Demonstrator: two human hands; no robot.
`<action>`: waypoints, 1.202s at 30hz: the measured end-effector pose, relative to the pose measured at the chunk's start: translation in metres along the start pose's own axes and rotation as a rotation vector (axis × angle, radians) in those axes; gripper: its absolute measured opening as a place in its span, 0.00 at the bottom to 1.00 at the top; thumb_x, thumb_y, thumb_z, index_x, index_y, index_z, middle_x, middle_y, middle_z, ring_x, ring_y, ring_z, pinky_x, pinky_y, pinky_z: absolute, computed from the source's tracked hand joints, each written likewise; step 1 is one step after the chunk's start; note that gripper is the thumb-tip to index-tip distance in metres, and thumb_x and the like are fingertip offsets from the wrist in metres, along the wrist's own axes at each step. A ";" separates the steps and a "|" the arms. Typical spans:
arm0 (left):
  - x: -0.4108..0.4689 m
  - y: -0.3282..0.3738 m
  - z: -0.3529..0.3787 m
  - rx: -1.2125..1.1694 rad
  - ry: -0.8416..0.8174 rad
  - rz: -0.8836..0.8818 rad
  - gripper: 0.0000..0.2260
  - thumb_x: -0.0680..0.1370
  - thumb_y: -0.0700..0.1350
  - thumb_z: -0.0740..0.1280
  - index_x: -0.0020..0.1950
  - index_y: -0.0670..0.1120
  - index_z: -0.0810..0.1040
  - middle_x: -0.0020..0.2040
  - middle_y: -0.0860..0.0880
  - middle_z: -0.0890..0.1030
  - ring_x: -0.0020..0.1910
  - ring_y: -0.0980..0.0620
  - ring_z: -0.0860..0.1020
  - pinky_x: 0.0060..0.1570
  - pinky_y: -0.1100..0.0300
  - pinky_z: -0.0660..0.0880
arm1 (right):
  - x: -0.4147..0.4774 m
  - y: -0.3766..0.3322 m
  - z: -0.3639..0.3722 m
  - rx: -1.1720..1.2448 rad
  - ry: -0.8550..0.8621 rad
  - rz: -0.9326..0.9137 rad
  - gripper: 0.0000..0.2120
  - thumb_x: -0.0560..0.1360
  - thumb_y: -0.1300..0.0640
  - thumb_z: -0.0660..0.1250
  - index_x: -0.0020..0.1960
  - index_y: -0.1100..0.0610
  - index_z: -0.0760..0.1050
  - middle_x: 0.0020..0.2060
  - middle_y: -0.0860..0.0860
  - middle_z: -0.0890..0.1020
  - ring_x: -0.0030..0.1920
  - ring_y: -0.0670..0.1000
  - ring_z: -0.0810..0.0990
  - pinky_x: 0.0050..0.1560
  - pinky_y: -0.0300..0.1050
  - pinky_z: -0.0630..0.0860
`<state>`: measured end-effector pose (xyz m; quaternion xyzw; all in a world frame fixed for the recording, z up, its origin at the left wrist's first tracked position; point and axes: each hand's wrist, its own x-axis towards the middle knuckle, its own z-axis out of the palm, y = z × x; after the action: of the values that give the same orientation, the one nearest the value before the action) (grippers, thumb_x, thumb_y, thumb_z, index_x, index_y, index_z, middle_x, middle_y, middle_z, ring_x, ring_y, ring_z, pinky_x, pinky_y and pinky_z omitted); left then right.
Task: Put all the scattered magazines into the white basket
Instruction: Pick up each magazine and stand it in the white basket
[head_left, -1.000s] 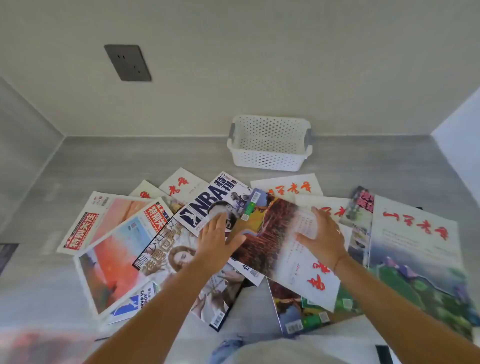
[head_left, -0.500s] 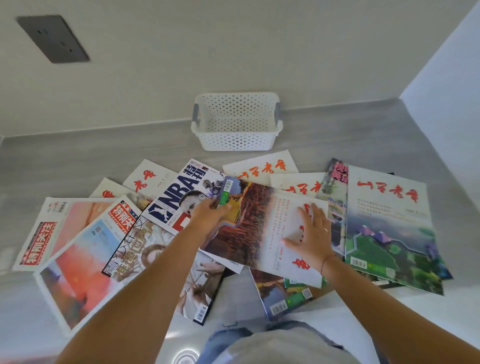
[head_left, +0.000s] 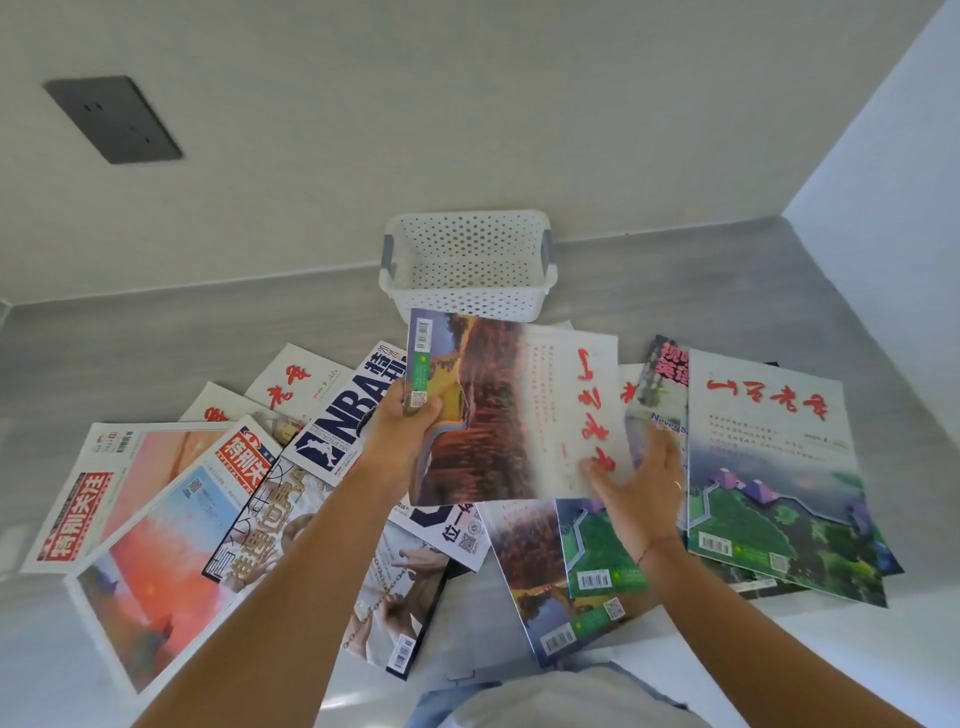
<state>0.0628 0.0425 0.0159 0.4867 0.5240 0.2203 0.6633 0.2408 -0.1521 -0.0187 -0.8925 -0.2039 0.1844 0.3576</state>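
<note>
A white perforated basket stands against the back wall, with nothing seen inside. Just in front of it I hold up a magazine with a reddish landscape cover, lifted off the pile. My left hand pinches its left edge near the barcode. My right hand touches its lower right corner, fingers spread. Several other magazines lie scattered on the grey floor: an NBA issue and red-titled papers to the left, a green landscape magazine to the right.
A dark wall socket sits high on the back wall at left. A white wall closes the right side. Grey floor shows beside the basket. My knees are at the bottom edge.
The landscape magazine has come up off the pile and moved toward the basket. My left hand went from lying flat on the pile to gripping its left edge; the right hand slid to its lower corner.
</note>
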 end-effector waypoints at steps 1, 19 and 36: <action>0.000 0.005 -0.001 -0.058 0.037 0.004 0.08 0.76 0.43 0.67 0.50 0.56 0.78 0.49 0.45 0.84 0.49 0.42 0.83 0.53 0.42 0.78 | -0.003 -0.005 -0.002 0.120 0.061 0.059 0.44 0.65 0.47 0.74 0.73 0.52 0.55 0.71 0.55 0.62 0.70 0.58 0.65 0.66 0.62 0.67; -0.005 0.041 -0.007 -0.309 0.026 -0.030 0.07 0.74 0.36 0.68 0.51 0.44 0.77 0.46 0.46 0.82 0.41 0.51 0.80 0.43 0.59 0.76 | 0.063 -0.117 -0.033 0.861 -0.483 0.101 0.16 0.75 0.71 0.61 0.59 0.59 0.75 0.46 0.50 0.81 0.45 0.49 0.80 0.46 0.49 0.77; 0.140 0.193 -0.001 0.085 0.192 0.350 0.09 0.75 0.35 0.67 0.53 0.38 0.81 0.44 0.44 0.82 0.42 0.46 0.80 0.54 0.48 0.78 | 0.248 -0.270 -0.007 0.454 -0.317 -0.339 0.17 0.72 0.69 0.64 0.60 0.62 0.75 0.52 0.54 0.79 0.50 0.53 0.78 0.51 0.48 0.75</action>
<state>0.1533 0.2378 0.1176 0.5748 0.5010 0.3553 0.5407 0.3920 0.1450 0.1334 -0.7035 -0.3564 0.2999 0.5367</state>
